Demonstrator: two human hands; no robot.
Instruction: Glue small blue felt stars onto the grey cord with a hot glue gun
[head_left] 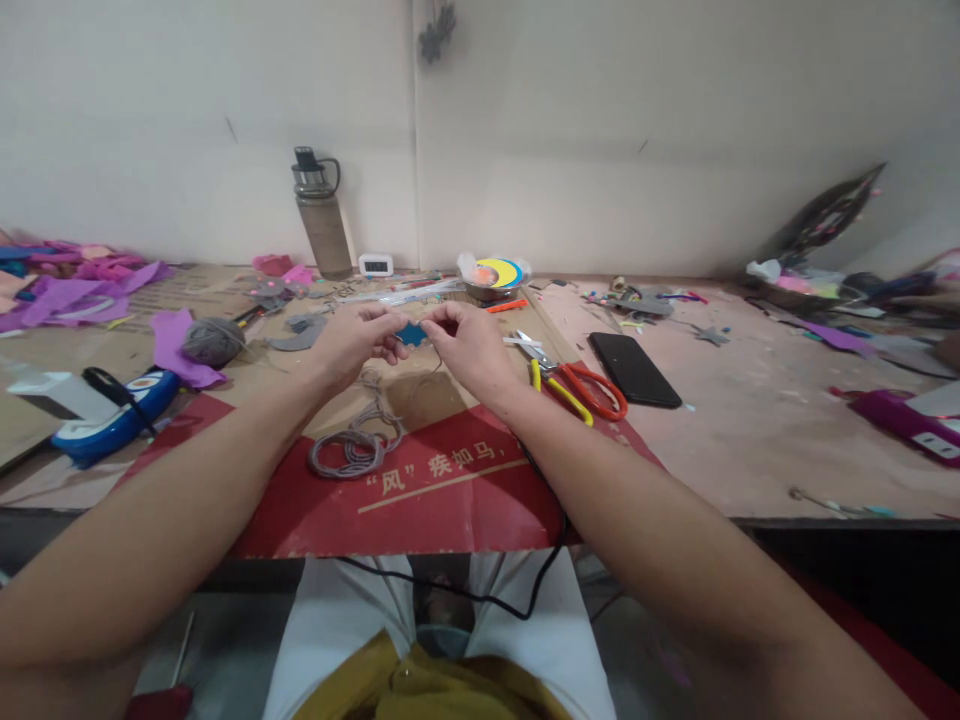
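Observation:
Between my two hands, above the cardboard, is a small blue felt piece [411, 333] with a notched edge. My left hand [358, 345] pinches its left side between thumb and fingertips. At its right side, my right hand [472, 348] is closed, thumb and index finger pressed against the piece. A thin strand seems to hang below the right fingers; whether a needle is there I cannot tell. Loops of grey yarn [349, 455] lie beneath my hands, partly on the red printed sheet [465, 500]. Scissors [592, 390] with red handles and a yellow-handled tool [566, 398] rest beside my right wrist.
A black phone [634, 370] lies at right. Toward the wall stand a bottle [322, 215], a small clock [376, 265] and a bowl [491, 292]. A grey yarn ball [214, 341], felt scraps [90, 290] and a blue glue gun [116, 420] sit at left. A black cable [480, 597] hangs below the table edge.

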